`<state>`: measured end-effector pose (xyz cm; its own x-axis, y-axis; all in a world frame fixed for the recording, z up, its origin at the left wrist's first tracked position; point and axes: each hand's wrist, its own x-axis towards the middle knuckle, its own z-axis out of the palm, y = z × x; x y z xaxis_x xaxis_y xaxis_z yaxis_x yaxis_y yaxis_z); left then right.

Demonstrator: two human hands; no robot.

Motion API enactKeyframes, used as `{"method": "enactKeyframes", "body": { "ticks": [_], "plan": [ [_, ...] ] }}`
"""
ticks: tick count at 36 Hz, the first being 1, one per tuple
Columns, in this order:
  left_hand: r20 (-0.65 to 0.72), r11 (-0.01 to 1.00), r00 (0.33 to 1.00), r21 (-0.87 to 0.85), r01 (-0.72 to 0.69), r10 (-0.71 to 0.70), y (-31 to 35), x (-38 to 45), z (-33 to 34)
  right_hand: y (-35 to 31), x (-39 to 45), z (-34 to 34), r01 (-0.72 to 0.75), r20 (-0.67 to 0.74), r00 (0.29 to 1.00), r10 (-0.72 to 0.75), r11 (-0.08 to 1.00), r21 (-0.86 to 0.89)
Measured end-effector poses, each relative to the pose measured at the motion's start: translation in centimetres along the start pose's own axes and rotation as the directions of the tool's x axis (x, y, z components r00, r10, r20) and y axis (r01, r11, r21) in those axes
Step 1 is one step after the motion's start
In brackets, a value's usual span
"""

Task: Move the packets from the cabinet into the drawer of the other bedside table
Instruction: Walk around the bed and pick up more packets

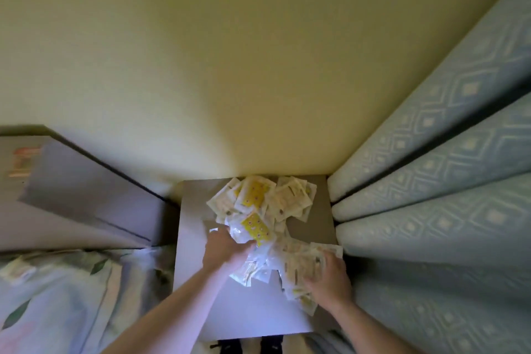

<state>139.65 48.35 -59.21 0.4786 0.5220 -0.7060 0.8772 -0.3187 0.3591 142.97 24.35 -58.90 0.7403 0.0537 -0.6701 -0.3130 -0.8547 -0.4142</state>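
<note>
Several white and yellow packets (pixel 257 204) lie heaped on the grey top of a bedside table (pixel 195 238) against the wall. My left hand (pixel 222 247) reaches into the near part of the heap and grips a clear-wrapped packet (pixel 247 238). My right hand (pixel 327 279) rests with curled fingers on a bunch of pale packets (pixel 298 264) at the table's right front. No drawer or cabinet shows in the head view.
A pale blue patterned curtain (pixel 445 195) hangs close on the right of the table. A bed with floral bedding (pixel 57 296) and a headboard (pixel 71 195) lies to the left. Yellowish wall (pixel 230 66) stands behind.
</note>
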Motion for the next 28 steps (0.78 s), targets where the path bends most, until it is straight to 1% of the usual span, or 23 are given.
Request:
{"method": "enactKeyframes", "body": {
  "ticks": [4, 6, 8, 10, 14, 16, 20, 22, 26, 28],
  "plan": [
    [-0.046, 0.993, 0.992, -0.046, 0.111, -0.113, 0.3, 2.3, 2.7, 1.6, 2.1, 2.1, -0.044, -0.066, 0.997, 0.043, 0.999, -0.001],
    [-0.093, 0.985, 0.982, -0.059, 0.160, -0.165, 0.2, 3.0, 3.7, 1.9, 2.9, 2.9, -0.064, -0.104, 0.993, 0.064, 0.998, 0.000],
    [-0.156, 0.982, 0.970, -0.057, 0.181, -0.188, 0.1, 3.5, 4.5, 2.2, 3.6, 3.6, -0.074, -0.149, 0.986, 0.075, 0.997, 0.013],
    [-0.212, 0.985, 0.962, -0.047, 0.167, -0.173, -0.2, 3.9, 5.0, 2.6, 4.2, 4.3, -0.069, -0.187, 0.979, 0.077, 0.996, 0.048],
    [-0.253, 0.982, 0.956, -0.158, 0.108, -0.146, -1.0, 4.7, 5.6, 3.3, 4.9, 5.2, -0.024, -0.230, 0.972, 0.041, 0.997, 0.077],
    [-0.262, 0.980, 0.957, -0.181, 0.080, -0.126, -1.5, 4.6, 5.6, 3.6, 5.0, 5.4, -0.021, -0.228, 0.973, 0.045, 0.994, 0.103],
    [-0.297, 0.982, 0.949, -0.183, 0.049, -0.103, -1.9, 4.0, 4.7, 3.9, 4.6, 5.1, -0.023, -0.200, 0.977, 0.068, 0.976, 0.218],
    [-0.324, 0.975, 0.942, -0.222, 0.019, -0.092, -1.9, 3.6, 4.1, 4.1, 4.3, 4.7, 0.002, -0.210, 0.976, 0.054, 0.967, 0.256],
    [-0.298, 0.942, 0.954, -0.331, -0.058, -0.046, -2.6, 2.7, 3.1, 4.6, 3.3, 4.1, 0.000, -0.221, 0.972, 0.081, 0.939, 0.344],
    [-0.276, 0.926, 0.960, -0.371, -0.070, -0.038, -3.4, 2.3, 2.5, 4.9, 2.9, 3.6, -0.007, -0.231, 0.967, 0.110, 0.914, 0.405]
  ]
}}
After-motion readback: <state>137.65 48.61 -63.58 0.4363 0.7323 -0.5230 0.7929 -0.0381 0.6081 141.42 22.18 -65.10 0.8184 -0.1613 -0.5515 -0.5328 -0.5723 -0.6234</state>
